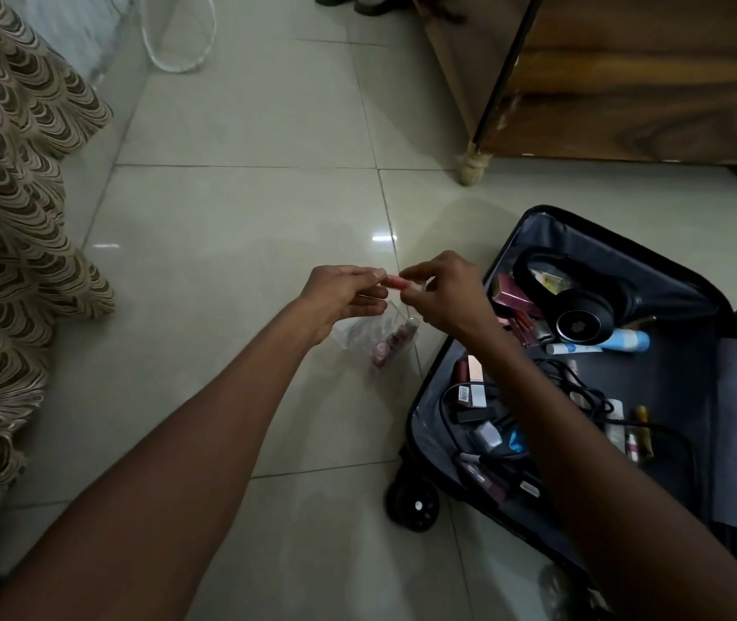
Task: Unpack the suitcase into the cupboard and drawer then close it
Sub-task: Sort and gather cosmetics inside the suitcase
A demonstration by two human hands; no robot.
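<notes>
An open black suitcase (693,280) lies on the tiled floor at the right, holding black headphones (581,316), cables, tubes and several small cosmetic items. Above the floor just left of it hangs a clear plastic zip bag (384,338) with small pink items inside. My left hand (340,298) and my right hand (443,293) both pinch the bag's pink top strip (396,282) from either side. My right forearm crosses over the suitcase and hides part of its contents.
A wooden cupboard (626,82) on short legs stands at the back right. A patterned brown bedspread (8,217) hangs down at the left. A white bag handle (178,60) and sandals (357,0) lie at the back. Pale floor tiles (246,217) spread between them.
</notes>
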